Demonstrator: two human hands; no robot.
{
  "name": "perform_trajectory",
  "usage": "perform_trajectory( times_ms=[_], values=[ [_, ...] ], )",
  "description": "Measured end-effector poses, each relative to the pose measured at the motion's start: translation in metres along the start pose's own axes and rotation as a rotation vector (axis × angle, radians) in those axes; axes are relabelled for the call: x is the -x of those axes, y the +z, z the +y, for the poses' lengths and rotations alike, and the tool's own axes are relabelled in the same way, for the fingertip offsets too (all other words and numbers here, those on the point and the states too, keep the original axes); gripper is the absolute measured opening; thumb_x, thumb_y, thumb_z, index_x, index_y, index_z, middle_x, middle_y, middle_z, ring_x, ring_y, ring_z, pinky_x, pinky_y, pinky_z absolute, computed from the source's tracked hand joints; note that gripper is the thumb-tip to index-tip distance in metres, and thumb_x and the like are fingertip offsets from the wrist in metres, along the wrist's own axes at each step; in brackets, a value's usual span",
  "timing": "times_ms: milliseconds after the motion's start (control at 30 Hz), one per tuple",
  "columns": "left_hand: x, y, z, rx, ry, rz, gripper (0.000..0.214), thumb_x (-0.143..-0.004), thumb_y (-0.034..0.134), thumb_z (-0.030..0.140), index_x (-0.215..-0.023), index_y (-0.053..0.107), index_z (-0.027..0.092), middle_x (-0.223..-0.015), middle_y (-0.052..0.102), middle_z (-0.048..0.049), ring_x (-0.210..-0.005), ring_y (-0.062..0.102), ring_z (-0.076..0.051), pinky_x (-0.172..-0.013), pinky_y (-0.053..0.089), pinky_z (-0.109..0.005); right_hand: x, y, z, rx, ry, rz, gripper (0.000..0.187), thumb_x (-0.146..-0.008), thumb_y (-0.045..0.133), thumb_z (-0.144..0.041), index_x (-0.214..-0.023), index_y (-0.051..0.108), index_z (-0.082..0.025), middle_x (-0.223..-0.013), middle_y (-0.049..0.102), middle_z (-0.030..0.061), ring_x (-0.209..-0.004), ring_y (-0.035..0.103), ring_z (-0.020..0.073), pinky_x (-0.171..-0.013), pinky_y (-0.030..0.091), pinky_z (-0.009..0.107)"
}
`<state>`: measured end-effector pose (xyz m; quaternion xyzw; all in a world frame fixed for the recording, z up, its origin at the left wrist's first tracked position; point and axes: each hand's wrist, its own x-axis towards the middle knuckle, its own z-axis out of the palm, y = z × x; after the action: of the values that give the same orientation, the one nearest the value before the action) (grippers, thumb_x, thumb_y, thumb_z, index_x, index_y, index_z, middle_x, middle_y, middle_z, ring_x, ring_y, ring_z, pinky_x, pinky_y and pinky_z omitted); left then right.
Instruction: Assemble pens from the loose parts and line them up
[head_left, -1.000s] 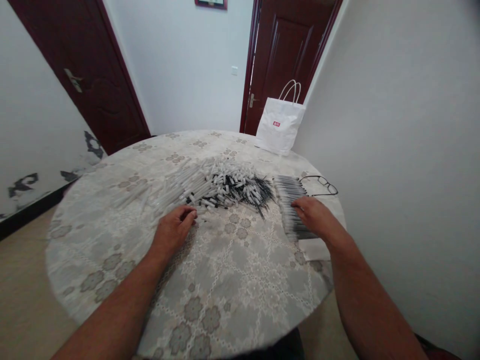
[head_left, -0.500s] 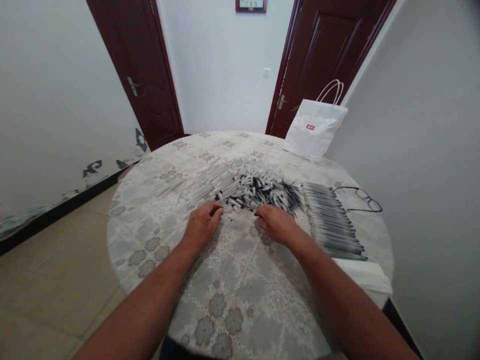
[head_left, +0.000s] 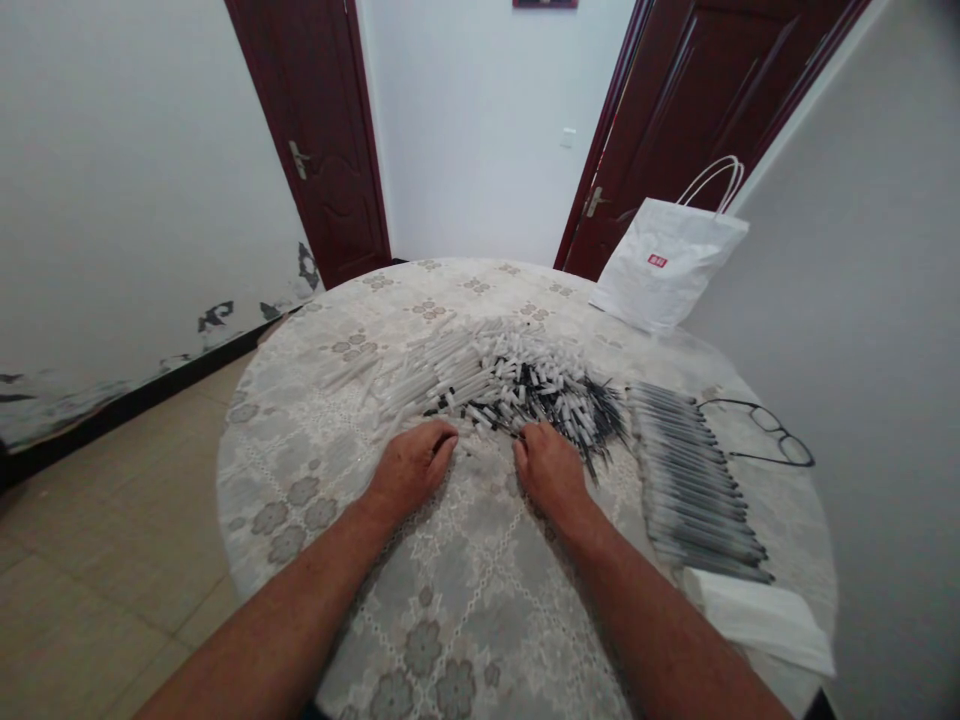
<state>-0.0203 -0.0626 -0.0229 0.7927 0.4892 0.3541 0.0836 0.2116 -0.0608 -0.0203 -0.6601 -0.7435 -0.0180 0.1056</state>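
Observation:
A heap of loose pen parts (head_left: 495, 385), white barrels and black refills, lies in the middle of a round table (head_left: 465, 600) with a floral cloth. My left hand (head_left: 411, 468) rests at the heap's near edge, fingers curled down at the parts. My right hand (head_left: 549, 468) sits beside it, fingers bent into the black refills. What either hand holds is hidden under the fingers. To the right, a neat row of assembled pens (head_left: 694, 480) lies side by side.
A pair of glasses (head_left: 772, 432) lies right of the pen row. White folded paper (head_left: 757, 615) sits at the table's near right edge. A white paper bag (head_left: 667, 265) stands at the back right against the wall. Two dark doors are behind.
My right hand left the row of assembled pens and moved left to the heap beside my left hand. The view shifted, so the table sits further right.

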Motion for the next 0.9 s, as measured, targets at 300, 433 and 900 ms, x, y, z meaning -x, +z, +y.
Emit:
perform_trajectory(
  times_ms=[300, 433, 900],
  values=[
    [-0.002, -0.006, -0.006, -0.042, -0.062, 0.201, 0.017, -0.095, 0.053, 0.026, -0.103, 0.066, 0.019, -0.099, 0.073, -0.007, -0.091, 0.069, -0.021, -0.087, 0.052, -0.033, -0.001, 0.011, 0.003, 0.03, -0.015, 0.082, 0.018, -0.1, 0.05, -0.033, -0.096, 0.063, -0.021, -0.096, 0.064, 0.0056, -0.082, 0.062, 0.017, -0.068, 0.037, 0.027],
    [-0.003, -0.009, -0.012, -0.107, -0.133, 0.267, 0.017, -0.094, 0.053, 0.025, -0.103, 0.066, 0.02, -0.1, 0.072, -0.0074, -0.095, 0.067, -0.022, -0.09, 0.051, -0.036, 0.0, 0.012, 0.005, -0.005, -0.024, 0.121, 0.018, -0.099, 0.051, -0.033, -0.092, 0.063, -0.021, -0.093, 0.064, 0.0049, -0.078, 0.06, 0.0165, -0.066, 0.036, 0.026],
    [0.002, -0.021, -0.024, -0.299, -0.103, 0.027, 0.02, -0.084, 0.057, 0.017, -0.098, 0.071, 0.022, -0.097, 0.067, -0.0097, -0.097, 0.058, -0.027, -0.087, 0.043, -0.042, 0.012, -0.027, 0.022, -0.517, -0.137, 0.599, 0.006, -0.09, 0.048, -0.023, -0.09, 0.054, -0.021, -0.1, 0.062, 0.0083, -0.086, 0.058, 0.0196, -0.078, 0.048, 0.032]
  ],
)
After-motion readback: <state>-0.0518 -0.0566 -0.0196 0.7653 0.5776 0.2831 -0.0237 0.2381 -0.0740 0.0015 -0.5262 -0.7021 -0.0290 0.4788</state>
